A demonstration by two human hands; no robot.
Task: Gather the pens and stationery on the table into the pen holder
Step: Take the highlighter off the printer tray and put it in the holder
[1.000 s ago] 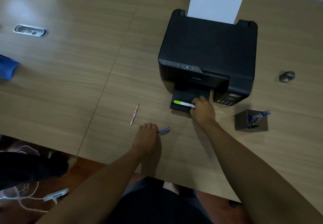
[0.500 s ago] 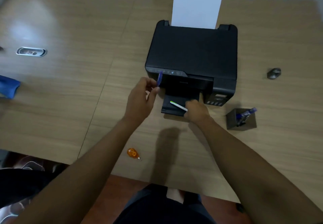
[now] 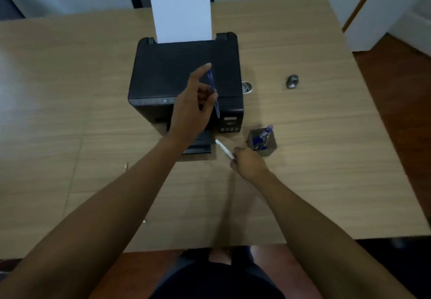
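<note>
My left hand (image 3: 193, 109) is raised in front of the printer and holds a blue pen (image 3: 213, 93) upright between its fingers. My right hand (image 3: 247, 163) rests low over the table and grips a white pen (image 3: 224, 149) that points up and left. The grey square pen holder (image 3: 268, 147) stands just right of my right hand, with blue pens (image 3: 262, 136) sticking out of it. A small pencil end (image 3: 126, 166) lies on the table to the left, partly hidden by my left forearm.
A black printer (image 3: 177, 77) with a white sheet (image 3: 182, 9) upright in its feeder stands at the table's middle. A grey mouse (image 3: 292, 81) lies to the right and a round cable port (image 3: 246, 87) is beside the printer. The table's near edge (image 3: 210, 247) is close to my body.
My left hand has risen with the blue pen and moved right, in front of the printer. My right hand lifted the white pen off the printer tray and moved toward the pen holder.
</note>
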